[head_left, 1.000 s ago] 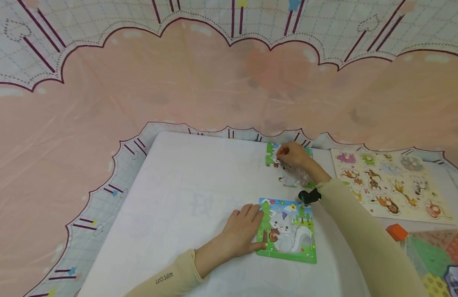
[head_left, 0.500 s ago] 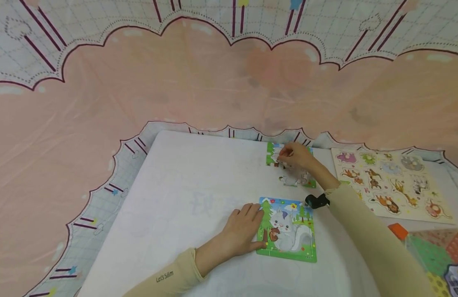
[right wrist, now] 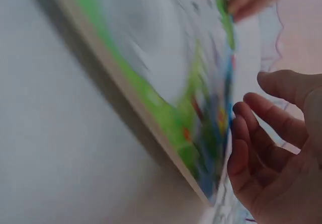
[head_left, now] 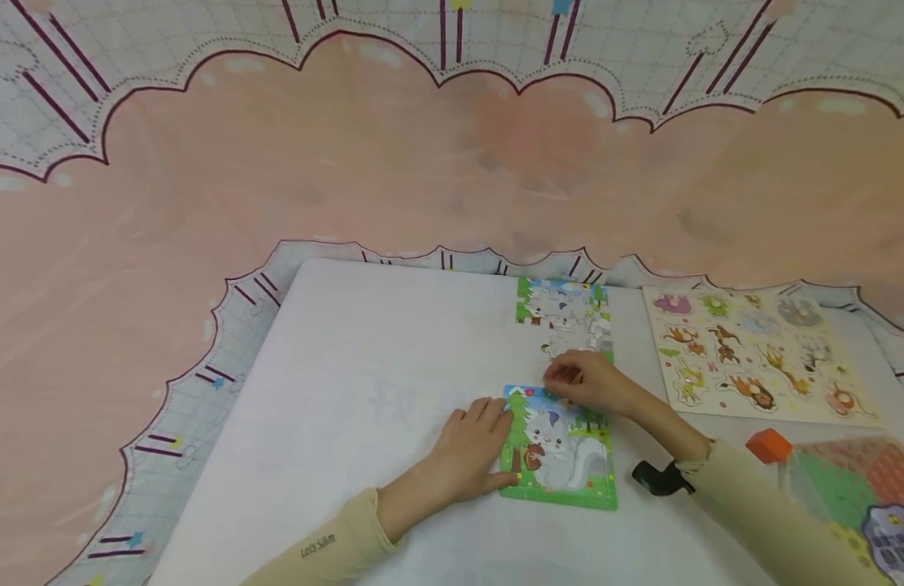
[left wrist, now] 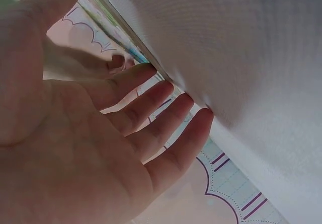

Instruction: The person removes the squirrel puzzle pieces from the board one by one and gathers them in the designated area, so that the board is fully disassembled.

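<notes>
A square squirrel picture board (head_left: 569,472) with a green border lies on the white table. Along its left edge rests my left hand (head_left: 468,449), fingers stretched out and thumb by the lower corner. In the left wrist view, its fingertips (left wrist: 204,114) meet the tabletop beside the board's edge. My right hand (head_left: 594,381) is over the board's top edge, fingers loosely curled. The right wrist view shows a gap between its thumb (right wrist: 284,83) and fingers, with nothing held. Just beyond, a joined group of squirrel jigsaw pieces (head_left: 561,305) lies flat, its lower part covered by the right hand.
To the right lies a cream animal sheet (head_left: 733,346). An orange block (head_left: 770,446) sits near a clear pack with coloured patterned pieces (head_left: 836,480) at the right front. A black strap end (head_left: 662,478) hangs by the right wrist. A patterned cloth (head_left: 349,163) surrounds the table.
My right hand has come back from the jigsaw pieces toward me, down to the board's top edge, uncovering most of the pieces. The left hand stays at the board's left edge.
</notes>
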The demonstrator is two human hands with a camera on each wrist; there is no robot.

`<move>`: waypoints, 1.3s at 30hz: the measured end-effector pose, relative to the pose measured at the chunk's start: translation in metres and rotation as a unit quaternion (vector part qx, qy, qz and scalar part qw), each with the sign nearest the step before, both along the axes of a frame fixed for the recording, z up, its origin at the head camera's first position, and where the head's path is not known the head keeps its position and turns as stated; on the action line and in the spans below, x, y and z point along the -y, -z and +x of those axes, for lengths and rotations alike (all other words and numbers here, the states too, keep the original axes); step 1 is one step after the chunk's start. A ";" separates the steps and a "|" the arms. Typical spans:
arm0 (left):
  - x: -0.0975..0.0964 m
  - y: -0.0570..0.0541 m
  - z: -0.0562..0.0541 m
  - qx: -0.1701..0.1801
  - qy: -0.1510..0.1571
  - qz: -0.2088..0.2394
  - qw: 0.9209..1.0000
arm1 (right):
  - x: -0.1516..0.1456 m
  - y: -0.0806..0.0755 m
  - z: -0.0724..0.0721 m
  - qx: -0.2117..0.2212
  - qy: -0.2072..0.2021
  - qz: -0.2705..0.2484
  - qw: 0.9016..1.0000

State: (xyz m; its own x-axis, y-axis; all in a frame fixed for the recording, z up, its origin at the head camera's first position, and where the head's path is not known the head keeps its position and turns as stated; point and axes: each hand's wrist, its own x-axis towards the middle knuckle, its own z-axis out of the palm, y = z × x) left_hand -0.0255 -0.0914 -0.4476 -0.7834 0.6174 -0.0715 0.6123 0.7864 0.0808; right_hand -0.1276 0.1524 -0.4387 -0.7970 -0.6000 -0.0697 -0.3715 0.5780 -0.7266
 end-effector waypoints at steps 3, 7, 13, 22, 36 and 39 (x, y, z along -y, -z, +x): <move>0.001 0.000 0.000 -0.007 0.002 -0.006 1.000 | 0.001 0.005 0.022 -0.014 0.009 0.003 1.000; 0.000 -0.001 0.001 -0.005 0.007 -0.016 1.000 | 0.005 0.006 0.049 -0.031 0.034 0.016 0.999; 0.000 -0.003 0.000 -0.005 0.015 -0.026 1.000 | 0.013 0.010 0.078 -0.039 0.008 0.039 0.998; 0.002 -0.003 0.000 0.006 0.017 -0.018 1.000 | 0.019 0.017 0.094 -0.061 0.001 0.031 0.998; 0.001 -0.003 0.001 0.004 0.014 -0.023 1.000 | 0.022 0.018 0.097 -0.039 0.008 0.015 0.999; 0.001 -0.003 0.001 0.002 0.014 -0.023 1.000 | 0.024 0.018 0.097 -0.032 0.015 0.021 0.999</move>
